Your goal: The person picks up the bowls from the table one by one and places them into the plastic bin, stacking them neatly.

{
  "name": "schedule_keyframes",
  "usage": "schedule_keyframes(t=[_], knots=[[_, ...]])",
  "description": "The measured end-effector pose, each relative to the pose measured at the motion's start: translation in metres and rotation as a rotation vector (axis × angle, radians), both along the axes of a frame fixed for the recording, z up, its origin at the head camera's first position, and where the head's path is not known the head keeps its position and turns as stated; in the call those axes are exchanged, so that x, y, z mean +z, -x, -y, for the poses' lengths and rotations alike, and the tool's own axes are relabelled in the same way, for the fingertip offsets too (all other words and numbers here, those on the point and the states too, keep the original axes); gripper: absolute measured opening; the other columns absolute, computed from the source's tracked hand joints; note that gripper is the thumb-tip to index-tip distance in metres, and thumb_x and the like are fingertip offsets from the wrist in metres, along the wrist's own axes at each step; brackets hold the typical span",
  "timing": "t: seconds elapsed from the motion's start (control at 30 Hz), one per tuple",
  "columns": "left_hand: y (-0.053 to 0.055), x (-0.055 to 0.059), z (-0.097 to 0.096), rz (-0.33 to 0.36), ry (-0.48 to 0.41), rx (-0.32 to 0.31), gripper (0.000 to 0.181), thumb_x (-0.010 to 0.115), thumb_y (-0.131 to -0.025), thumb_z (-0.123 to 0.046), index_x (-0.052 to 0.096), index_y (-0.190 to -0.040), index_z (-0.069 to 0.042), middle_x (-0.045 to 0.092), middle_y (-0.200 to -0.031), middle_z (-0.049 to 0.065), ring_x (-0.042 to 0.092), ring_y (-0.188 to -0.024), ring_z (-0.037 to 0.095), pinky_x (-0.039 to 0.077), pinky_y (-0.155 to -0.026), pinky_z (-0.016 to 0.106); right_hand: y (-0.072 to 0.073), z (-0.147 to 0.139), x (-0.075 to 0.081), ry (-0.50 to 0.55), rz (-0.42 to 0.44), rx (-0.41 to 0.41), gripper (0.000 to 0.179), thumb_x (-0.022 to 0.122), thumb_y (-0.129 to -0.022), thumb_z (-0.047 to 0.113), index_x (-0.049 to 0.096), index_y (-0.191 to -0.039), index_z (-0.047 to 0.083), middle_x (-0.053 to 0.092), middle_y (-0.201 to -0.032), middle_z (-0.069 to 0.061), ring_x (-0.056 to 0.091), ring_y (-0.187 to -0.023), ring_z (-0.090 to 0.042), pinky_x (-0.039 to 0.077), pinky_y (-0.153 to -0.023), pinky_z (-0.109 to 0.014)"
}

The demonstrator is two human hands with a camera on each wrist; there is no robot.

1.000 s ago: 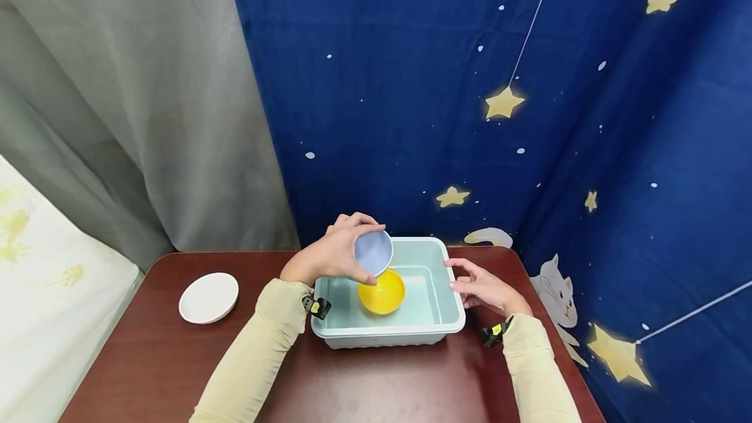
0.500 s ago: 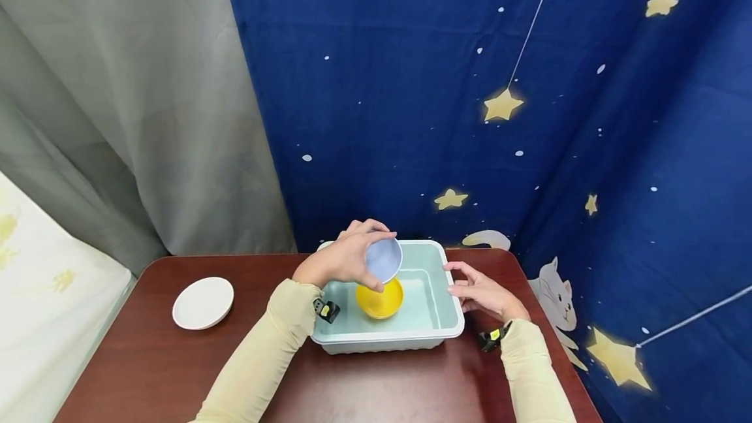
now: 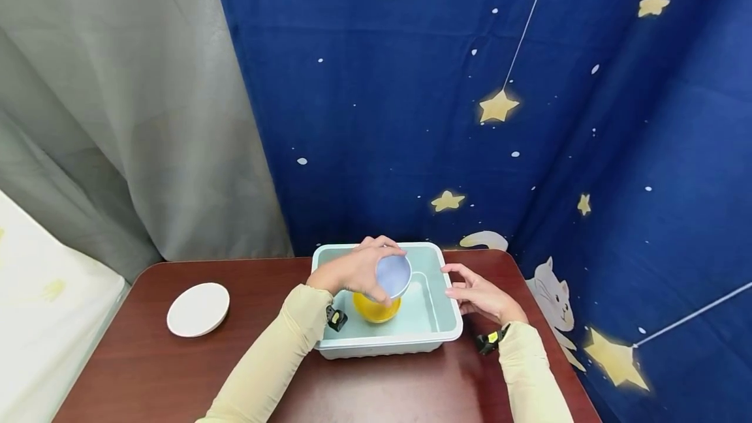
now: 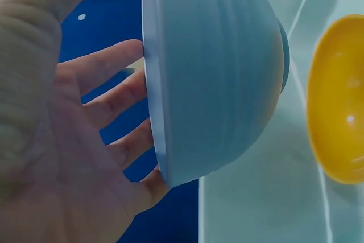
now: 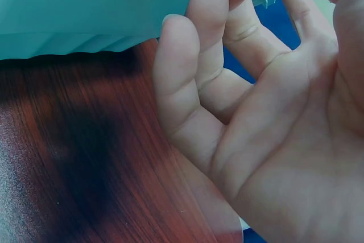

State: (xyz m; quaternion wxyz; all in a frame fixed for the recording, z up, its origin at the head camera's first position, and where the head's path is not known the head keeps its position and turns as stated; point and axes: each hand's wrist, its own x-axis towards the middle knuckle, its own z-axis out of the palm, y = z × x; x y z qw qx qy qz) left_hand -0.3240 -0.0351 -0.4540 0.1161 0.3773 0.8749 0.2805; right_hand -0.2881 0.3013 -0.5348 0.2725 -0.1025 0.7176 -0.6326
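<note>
My left hand (image 3: 358,273) grips a light blue bowl (image 3: 395,275) by its rim, thumb on the near side and fingers on the far side. The bowl is tipped on its side over a pale green basin (image 3: 448,326), its inside facing the head camera. In the left wrist view its ridged outer wall and foot face a yellow bowl (image 4: 341,101), which sits in the basin, partly hidden by the left hand in the head view. My right hand (image 3: 482,294) is at the basin's right side, loosely bent fingertips (image 5: 177,35) right at its outer wall and rim.
A white plate (image 3: 198,310) lies to the left on the dark red-brown table (image 3: 176,371). Grey and blue star-patterned curtains (image 3: 376,96) hang close behind the table. A pale cloth (image 3: 35,331) drapes beyond its left edge.
The left hand has carried the blue bowl to the right and slightly lower in the view, now covering part of the yellow bowl. The right hand stays at the basin's side.
</note>
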Motion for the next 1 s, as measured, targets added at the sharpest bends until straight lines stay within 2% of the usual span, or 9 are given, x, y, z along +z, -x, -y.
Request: schedule_keyframes(t=[0.3, 0.67, 0.87, 1.0], knots=[[0.006, -0.018, -0.006, -0.025, 0.011, -0.016, 0.095, 0.095, -0.06, -0.042, 0.054, -0.146, -0.029, 0.046, -0.151, -0.006, 0.043, -0.13, 0.023, 0.054, -0.096, 0.041, 0.002, -0.001, 0.0, 0.012, 0.006, -0.001, 0.058, 0.064, -0.1, 0.016, 0.032, -0.149, 0.016, 0.071, -0.115, -0.01, 0.075, -0.088, -0.023, 0.061, -0.08, -0.045], [0.009, -0.027, -0.01, 0.0, 0.037, -0.033, 0.094, 0.095, -0.062, -0.037, 0.054, -0.145, -0.026, 0.045, -0.152, -0.004, 0.041, -0.134, 0.023, 0.053, -0.098, 0.043, 0.003, -0.001, 0.001, 0.04, 0.005, 0.006, 0.059, 0.062, -0.101, 0.014, 0.03, -0.15, 0.013, 0.066, -0.124, -0.023, 0.074, -0.096, -0.024, 0.061, -0.082, -0.046], [0.012, -0.035, -0.011, 0.001, 0.048, -0.022, 0.095, 0.095, -0.061, -0.037, 0.054, -0.146, -0.025, 0.044, -0.153, -0.003, 0.039, -0.137, 0.023, 0.053, -0.099, 0.045, 0.003, 0.0, 0.0, 0.042, -0.001, -0.012, 0.06, 0.063, -0.101, 0.016, 0.03, -0.15, 0.013, 0.068, -0.123, -0.018, 0.073, -0.099, -0.024, 0.061, -0.083, -0.046], [0.01, -0.042, -0.011, 0.03, 0.063, -0.019, 0.097, 0.095, -0.06, -0.036, 0.053, -0.147, -0.025, 0.044, -0.152, -0.005, 0.04, -0.136, 0.022, 0.053, -0.098, 0.046, 0.001, 0.0, -0.004, 0.044, 0.016, -0.008, 0.059, 0.062, -0.101, 0.015, 0.029, -0.15, 0.015, 0.068, -0.126, -0.017, 0.073, -0.102, -0.023, 0.061, -0.086, -0.047]])
